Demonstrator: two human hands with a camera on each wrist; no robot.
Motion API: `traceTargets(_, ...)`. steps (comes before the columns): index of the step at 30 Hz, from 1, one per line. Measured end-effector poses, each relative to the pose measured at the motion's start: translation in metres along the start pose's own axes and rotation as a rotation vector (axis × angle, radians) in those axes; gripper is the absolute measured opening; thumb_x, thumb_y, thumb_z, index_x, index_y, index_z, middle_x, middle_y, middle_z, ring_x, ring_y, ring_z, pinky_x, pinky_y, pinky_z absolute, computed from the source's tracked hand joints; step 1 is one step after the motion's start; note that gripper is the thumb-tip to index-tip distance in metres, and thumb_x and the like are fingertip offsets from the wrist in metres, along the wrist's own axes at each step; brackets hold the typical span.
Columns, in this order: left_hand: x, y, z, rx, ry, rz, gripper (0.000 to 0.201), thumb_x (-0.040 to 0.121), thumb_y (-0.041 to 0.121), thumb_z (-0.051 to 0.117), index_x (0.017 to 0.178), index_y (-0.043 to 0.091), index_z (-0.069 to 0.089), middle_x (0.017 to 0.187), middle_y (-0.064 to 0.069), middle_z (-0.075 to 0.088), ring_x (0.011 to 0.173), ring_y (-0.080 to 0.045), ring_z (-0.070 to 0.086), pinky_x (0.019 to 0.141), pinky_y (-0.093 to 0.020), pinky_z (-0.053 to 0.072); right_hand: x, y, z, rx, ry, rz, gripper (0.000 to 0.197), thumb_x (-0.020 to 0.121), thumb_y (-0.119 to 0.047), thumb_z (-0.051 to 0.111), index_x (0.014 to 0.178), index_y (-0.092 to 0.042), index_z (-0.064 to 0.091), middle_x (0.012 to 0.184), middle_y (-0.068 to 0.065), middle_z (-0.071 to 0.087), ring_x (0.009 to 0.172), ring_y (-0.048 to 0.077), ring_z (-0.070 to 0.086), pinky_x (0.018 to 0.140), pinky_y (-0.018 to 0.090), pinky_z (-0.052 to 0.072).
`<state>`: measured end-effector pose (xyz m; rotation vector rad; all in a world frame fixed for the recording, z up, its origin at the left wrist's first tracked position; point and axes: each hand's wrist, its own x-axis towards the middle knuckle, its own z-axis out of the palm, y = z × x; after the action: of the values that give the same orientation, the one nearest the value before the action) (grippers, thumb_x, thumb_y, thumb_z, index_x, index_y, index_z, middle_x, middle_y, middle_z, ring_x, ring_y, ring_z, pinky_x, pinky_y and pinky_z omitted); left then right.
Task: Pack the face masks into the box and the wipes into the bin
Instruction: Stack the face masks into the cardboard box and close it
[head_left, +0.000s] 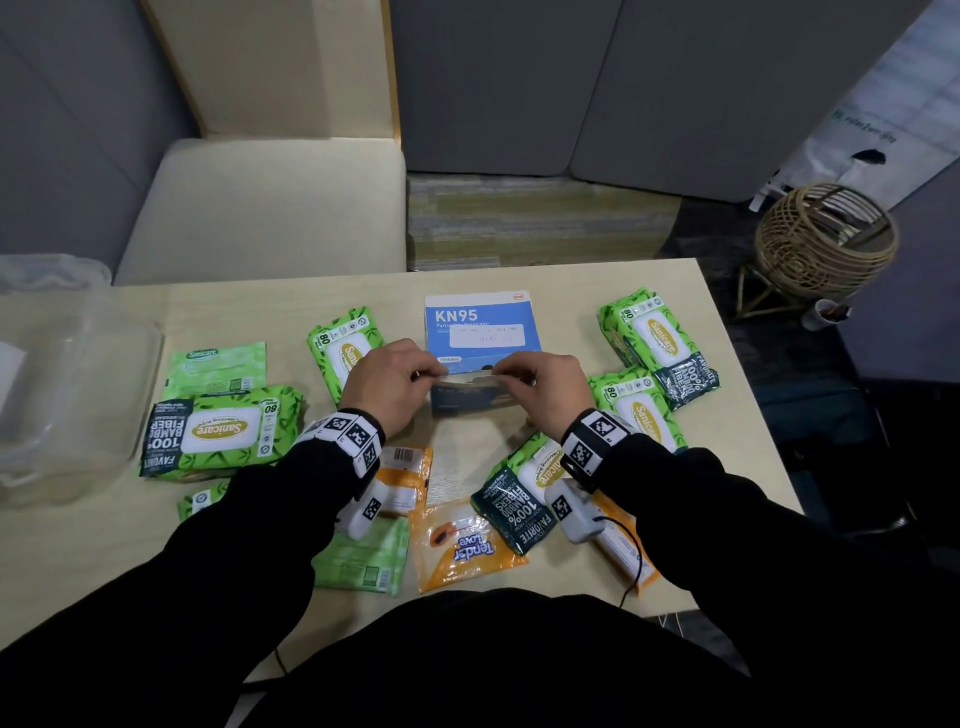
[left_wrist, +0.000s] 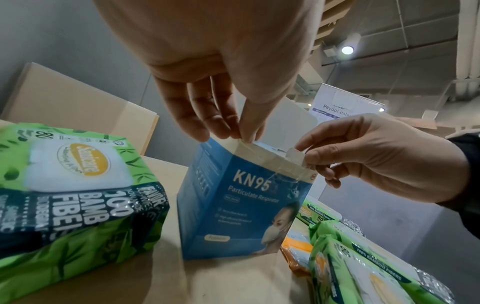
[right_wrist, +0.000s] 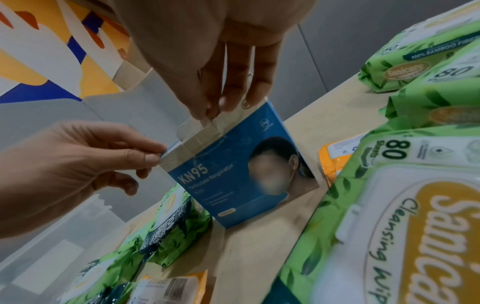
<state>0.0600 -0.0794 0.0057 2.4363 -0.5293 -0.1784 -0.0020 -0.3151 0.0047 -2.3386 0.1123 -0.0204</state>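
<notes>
Left wrist view: my left hand (left_wrist: 207, 67) and right hand (left_wrist: 376, 156) each pinch a top flap of the KN95 box (left_wrist: 241, 205); I'd spread them gently outward; taped cardboard could tear.

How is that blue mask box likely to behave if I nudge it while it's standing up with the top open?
The mask box stands upright on a narrow base, so a sideways nudge would probably tip it. It is thin card with its top flaps open, so likely light and easy to squash. The left hand and right hand pinch only those flaps, so it may wobble.
</notes>
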Motion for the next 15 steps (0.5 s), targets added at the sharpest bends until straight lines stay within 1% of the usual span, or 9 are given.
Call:
traceTargets(2, 0.002, 0.001, -0.001, 0.019, -0.024, -0.030, 0.013, 0.093, 0.022, 0.073, 0.098, 0.029, 0.082, 0.099, 0.009, 0.066, 0.090, -0.016, 0.062, 0.081, -0.034, 0.052, 0.000, 0.001, 0.002, -0.008, 0.023, 0.009, 0.019, 0.089, -0.021, 0.077, 0.108, -0.026, 0.076, 0.091, -0.008, 0.078, 0.083, 0.013, 0.072, 0.081, 0.034, 0.059)
traceTargets(3, 0.003, 0.002, -0.001, 0.033, -0.033, -0.035, 0.011, 0.093, 0.026, 0.073, 0.097, 0.031, 0.082, 0.100, 0.010, 0.063, 0.089, -0.015, 0.061, 0.080, -0.033, 0.051, 0.000, 0.001, 0.002, -0.013, 0.035, 0.008, 0.019, 0.088, -0.021, 0.078, 0.107, -0.027, 0.076, 0.091, -0.008, 0.078, 0.083, 0.014, 0.072, 0.081, 0.035, 0.060)
traceTargets(5, 0.004, 0.005, 0.000, 0.038, -0.030, -0.009, 0.008, 0.091, 0.029, 0.073, 0.096, 0.031, 0.080, 0.102, 0.011, 0.060, 0.087, -0.013, 0.058, 0.076, -0.033, 0.052, 0.002, 0.002, 0.003, -0.017, 0.059, -0.001, 0.012, 0.087, -0.019, 0.078, 0.098, -0.024, 0.078, 0.091, -0.007, 0.076, 0.083, 0.013, 0.070, 0.080, 0.038, 0.059)
traceTargets(7, 0.003, 0.009, 0.003, 0.044, -0.022, 0.043, 0.012, 0.092, 0.029, 0.072, 0.103, 0.030, 0.078, 0.105, 0.012, 0.060, 0.088, -0.012, 0.059, 0.075, -0.032, 0.051, 0.003, 0.005, 0.003, -0.024, 0.075, -0.033, 0.010, 0.085, -0.015, 0.079, 0.093, -0.022, 0.080, 0.092, -0.005, 0.074, 0.083, 0.014, 0.068, 0.079, 0.039, 0.057)
traceTargets(9, 0.001, 0.016, 0.008, 0.048, -0.015, 0.096, 0.015, 0.093, 0.029, 0.071, 0.107, 0.029, 0.075, 0.106, 0.010, 0.064, 0.090, -0.015, 0.063, 0.077, -0.034, 0.052, 0.004, 0.009, 0.002, -0.033, 0.090, -0.085, 0.014, 0.082, -0.013, 0.080, 0.093, -0.021, 0.079, 0.094, -0.004, 0.069, 0.082, 0.015, 0.067, 0.078, 0.038, 0.056)
traceTargets(12, -0.002, 0.022, 0.018, 0.040, -0.012, 0.146, 0.019, 0.091, 0.023, 0.075, 0.109, 0.028, 0.076, 0.102, 0.005, 0.070, 0.093, -0.022, 0.065, 0.077, -0.036, 0.053, 0.006, 0.014, 0.000, -0.101, 0.118, -0.123, 0.019, 0.083, -0.019, 0.081, 0.100, -0.023, 0.076, 0.101, -0.004, 0.061, 0.089, 0.018, 0.062, 0.076, 0.034, 0.052)
traceTargets(14, -0.003, 0.024, 0.025, 0.066, 0.009, 0.185, 0.019, 0.088, 0.019, 0.078, 0.105, 0.026, 0.080, 0.096, 0.003, 0.071, 0.092, -0.025, 0.065, 0.073, -0.035, 0.053, 0.008, 0.020, -0.002, -0.161, 0.152, -0.148, 0.015, 0.084, -0.022, 0.082, 0.098, -0.023, 0.077, 0.104, -0.001, 0.061, 0.097, 0.022, 0.058, 0.080, 0.035, 0.048)
traceTargets(15, -0.003, 0.024, 0.027, 0.088, 0.022, 0.195, 0.017, 0.087, 0.019, 0.078, 0.102, 0.026, 0.081, 0.094, 0.003, 0.071, 0.090, -0.025, 0.065, 0.071, -0.033, 0.052, 0.009, 0.024, -0.002, -0.156, 0.158, -0.148, 0.012, 0.084, -0.022, 0.082, 0.095, -0.022, 0.079, 0.106, -0.001, 0.062, 0.099, 0.024, 0.058, 0.083, 0.036, 0.049)
